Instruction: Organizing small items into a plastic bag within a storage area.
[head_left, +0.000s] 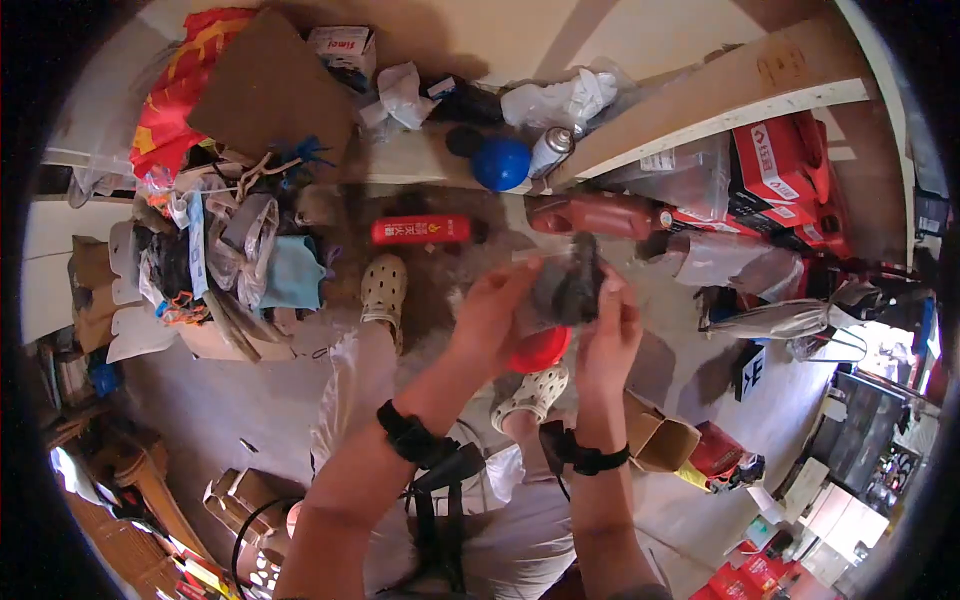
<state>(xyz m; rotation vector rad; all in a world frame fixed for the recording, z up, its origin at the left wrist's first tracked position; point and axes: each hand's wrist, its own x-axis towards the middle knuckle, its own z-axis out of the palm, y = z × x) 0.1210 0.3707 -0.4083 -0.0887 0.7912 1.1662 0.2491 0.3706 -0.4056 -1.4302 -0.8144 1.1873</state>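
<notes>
Both hands are raised in front of me around a dark grey and black object (581, 289), which looks blurred, with a translucent part on its left side. My left hand (495, 311) grips the translucent side, while my right hand (616, 311) holds the black side. A red rounded thing (541, 351) shows just below the object; whether it is joined to it or behind it I cannot tell. Past my hands, a red fire extinguisher (421, 229) lies on its side on the floor. To its right lies a reddish plastic bottle (592, 216).
A blue ball (501, 163) and a spray can (553, 150) sit by the wooden ledge (712, 124). On the left is an overfilled cardboard box (232, 345). Red boxes (776, 165) stand at right, with an opened carton (660, 435) nearer my right leg.
</notes>
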